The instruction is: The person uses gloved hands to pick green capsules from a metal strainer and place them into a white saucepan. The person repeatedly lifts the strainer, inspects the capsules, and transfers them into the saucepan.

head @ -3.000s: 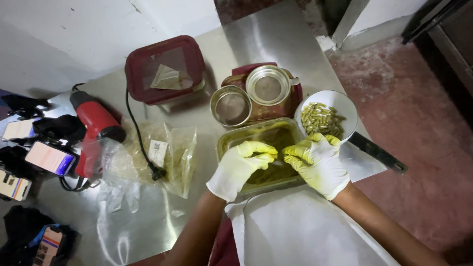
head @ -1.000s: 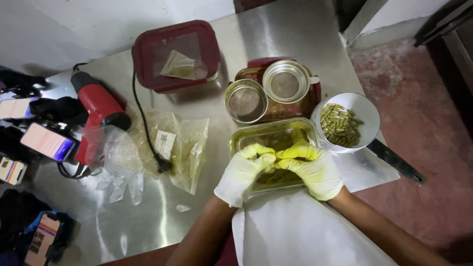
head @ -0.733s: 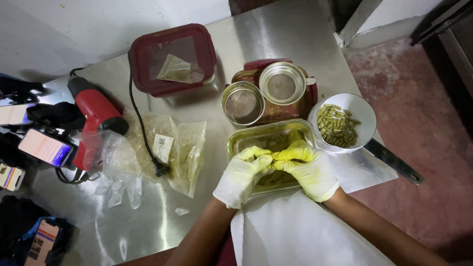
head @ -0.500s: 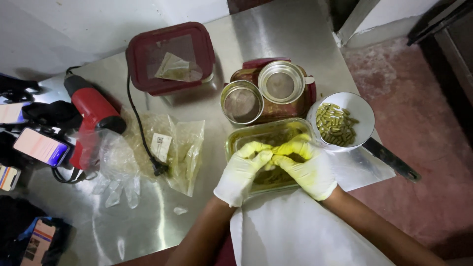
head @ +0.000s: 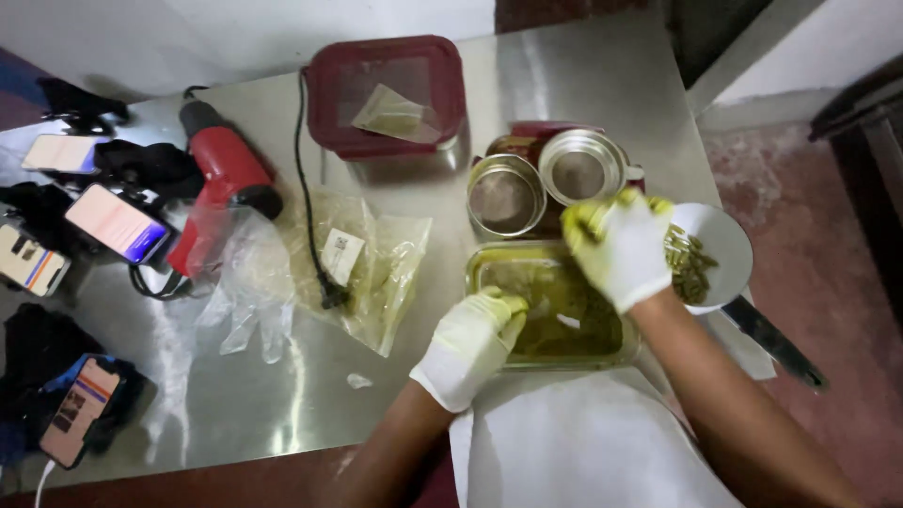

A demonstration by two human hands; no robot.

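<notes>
Both my hands wear pale gloves stained yellow-green. My left hand (head: 473, 341) rests on the near left rim of a rectangular glass dish (head: 489, 273) that holds green-brown paste, its fingers curled at the edge. My right hand (head: 621, 246) is raised above the dish's far right corner, fingers bent, next to a white bowl (head: 729, 246) of small green pieces. Whether it holds a piece I cannot make out. Two round metal tins (head: 506, 196) stand just behind the dish.
A red-lidded container (head: 388, 94) sits at the back. A red heat gun (head: 221, 183) with a black cord, clear plastic bags (head: 367, 273) and a loose clear glove (head: 246, 303) lie left. Several phones (head: 115, 222) lie at the far left. A knife (head: 773, 341) rests at right, white cloth (head: 583, 442) near me.
My right hand has lifted off the dish and moved up and right toward the white bowl. My left hand stayed at the dish's near rim. The camera view shifted.
</notes>
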